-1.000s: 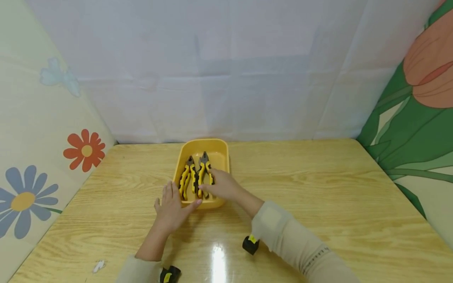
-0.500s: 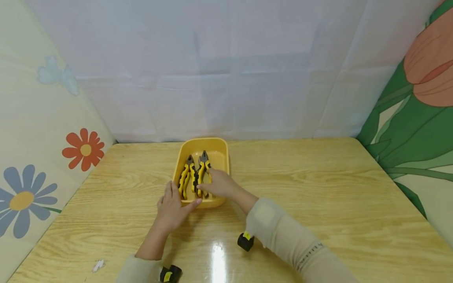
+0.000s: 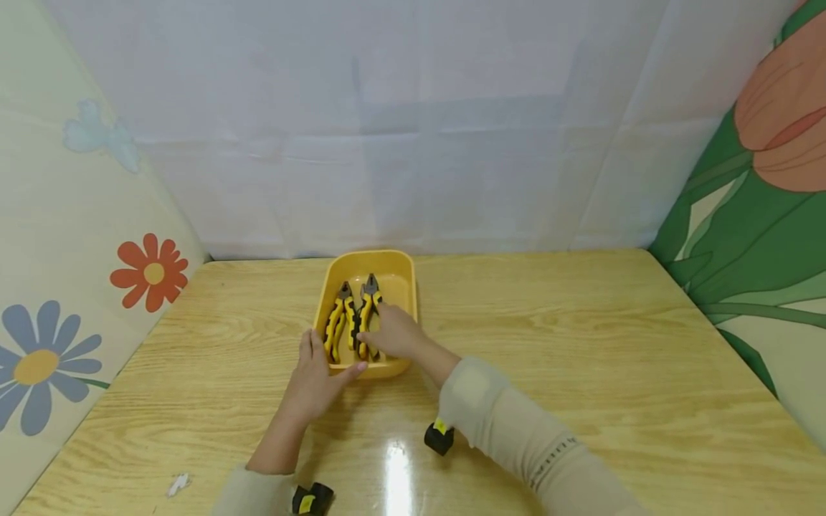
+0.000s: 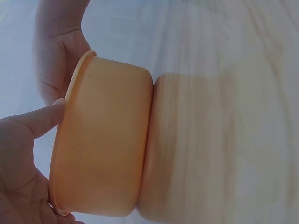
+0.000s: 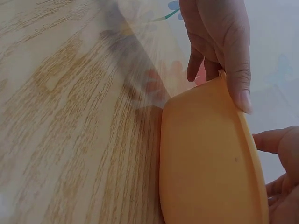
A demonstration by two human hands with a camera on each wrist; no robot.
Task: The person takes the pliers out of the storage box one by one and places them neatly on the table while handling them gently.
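Right hand (image 3: 398,332) clamped on pliers (image 3: 366,314), left hand (image 3: 314,383) spread at 7 o'clock on tray (image 3: 386,370); tight spacing could snag 9-o'clock pair (image 3: 351,319).

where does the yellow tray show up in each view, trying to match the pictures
Head: the yellow tray is just left of centre.
Left wrist: the yellow tray is left of centre, its outside wall showing.
Right wrist: the yellow tray is at the lower right.
Shared landmark: the left hand, thumb at the rim.
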